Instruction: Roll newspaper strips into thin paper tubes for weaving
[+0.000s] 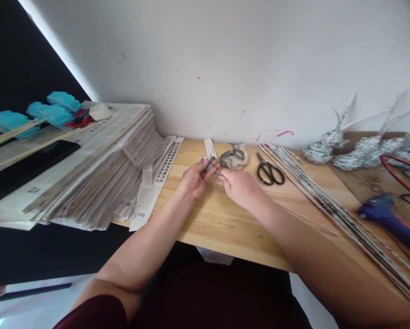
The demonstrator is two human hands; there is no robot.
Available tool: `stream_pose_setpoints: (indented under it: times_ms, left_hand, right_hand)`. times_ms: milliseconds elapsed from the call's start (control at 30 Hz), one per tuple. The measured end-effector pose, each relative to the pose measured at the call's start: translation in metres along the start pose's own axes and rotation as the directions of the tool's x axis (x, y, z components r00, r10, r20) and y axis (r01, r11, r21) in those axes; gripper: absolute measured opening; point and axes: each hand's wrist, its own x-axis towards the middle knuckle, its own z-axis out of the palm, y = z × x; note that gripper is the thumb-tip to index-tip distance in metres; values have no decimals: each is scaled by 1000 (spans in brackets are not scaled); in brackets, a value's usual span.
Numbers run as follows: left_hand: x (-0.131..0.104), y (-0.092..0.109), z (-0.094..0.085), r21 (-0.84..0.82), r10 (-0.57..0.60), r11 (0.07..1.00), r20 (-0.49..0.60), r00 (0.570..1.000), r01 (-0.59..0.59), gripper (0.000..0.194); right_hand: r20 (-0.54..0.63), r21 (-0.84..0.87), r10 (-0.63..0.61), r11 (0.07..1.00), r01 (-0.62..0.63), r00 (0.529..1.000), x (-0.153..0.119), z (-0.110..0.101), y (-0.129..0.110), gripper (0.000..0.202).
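A small grey-and-white bundle of woven or coiled newspaper (210, 163) sits in the fingers of my left hand (194, 179), which are closed around its lower side. My right hand (239, 186) meets it from the right, thumb and forefinger pinched on a thin rolled-paper strip (219, 174) beside the bundle. A slender paper stick (314, 221) emerges from beneath my right forearm; whether it joins the pinched strip is hidden. Just behind my hands lies a crumpled beige-and-grey cloth (237, 157). Black-handled scissors (270, 172) rest to the right of my right hand.
Stacked newspapers (105, 178) rise at left, carrying blue wrapped items (55, 112) and a black phone-like slab (36, 167). Long rolled-paper sticks (331, 210) cross the right side. Beyond are a blue glue gun (393, 221) and woven paper shapes (323, 147). A wall stands behind.
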Motion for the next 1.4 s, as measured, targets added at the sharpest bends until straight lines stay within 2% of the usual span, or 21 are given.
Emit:
stream_pose_setpoints:
  times_ms: [100,200,233,267,333,400,500,600,667,733,833,900,967,1000,1033,1100,1133,1167,1233,1333,1400]
  left_hand:
    - [-2,1,0,13,-9,1000,17,1000,9,11]
    - [-2,1,0,30,-27,999,44,999,25,13]
    - [-2,1,0,35,-26,999,47,999,25,14]
    - [-2,1,0,39,-22,999,43,999,20,14]
    - [-2,0,1,46,-7,999,26,1000,5,14]
    - [-1,0,1,47,1,999,14,1000,-2,15]
    - [0,-1,0,38,-19,999,26,999,18,18]
    - [-1,0,-1,40,-44,998,50,998,42,18]
    - [-1,1,-1,51,-51,998,64,997,48,17]
    - [-2,1,-1,66,-55,997,76,996,50,15]
    - [-4,1,0,82,-55,996,89,995,48,13]
    - [-4,1,0,87,-57,995,86,995,49,14]
    - [-3,1,-1,90,-63,994,76,995,56,13]
    - [-2,0,-1,90,-64,994,71,995,57,13]
    - [-1,0,-2,87,-61,995,66,996,55,13]
    - [0,0,-3,75,-46,996,60,997,42,14]
    - [1,0,-3,68,-38,997,59,998,34,15]
    - [1,0,-2,61,-31,998,57,998,27,15]
    - [1,0,-2,57,-25,998,60,998,22,16]
    - [-1,1,0,70,-28,997,61,998,23,16]
    - [-2,1,0,79,-28,997,58,998,23,14]
  right_hand:
    - [205,286,114,943,-171,972,2,-4,1,32]
    - [473,447,199,785,-429,858,3,-7,3,37]
    - [470,434,206,793,-428,858,3,-7,4,36]
    - [404,402,201,837,-371,892,3,-7,4,31]
    - [167,272,124,948,-166,978,2,-4,4,19]
    - [-13,119,7,993,-5,1000,0,0,2,16]
    - [-17,52,-25,998,26,1000,1,3,2,21]
    - [77,238,55,969,-72,995,3,1,4,26]
    - [238,466,145,850,-244,960,4,0,7,29]
    - [412,634,185,645,-426,892,5,-1,10,30]
    - [551,728,152,393,-562,820,7,-1,15,27]
    - [607,719,130,331,-611,784,7,-1,17,26]
    - [608,693,135,389,-607,782,7,-2,17,26]
    - [570,677,143,476,-561,809,7,-1,17,26]
    - [491,650,148,594,-474,859,6,-1,15,24]
    - [242,503,97,839,-210,965,4,2,11,17]
    - [120,390,41,917,-85,992,3,3,9,14]
    - [31,284,-13,959,4,999,2,4,8,13]
    - [-26,164,-57,985,60,998,1,5,5,17]
    - [16,153,-32,988,29,999,1,1,5,24]
    - [94,237,10,971,-32,996,2,-2,6,26]
